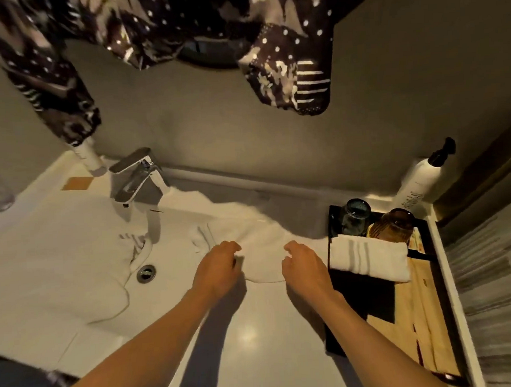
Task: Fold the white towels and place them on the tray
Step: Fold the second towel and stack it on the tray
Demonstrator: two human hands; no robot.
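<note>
A white towel (260, 252) lies spread and rumpled on the white counter, between the sink and the tray. My left hand (218, 269) rests on its left part, fingers curled at the cloth. My right hand (304, 264) hovers over its right edge with fingers bent and apart. Whether either hand pinches the cloth is unclear. A folded white towel with grey stripes (370, 258) lies across the black-rimmed wooden tray (427, 326) at the right.
A chrome tap (138, 178) stands over the sink with its drain (146, 273). A blue glass (354, 217) and an amber glass (393, 224) stand at the tray's far end, a pump bottle (419, 178) behind. A mirror above reflects a patterned garment.
</note>
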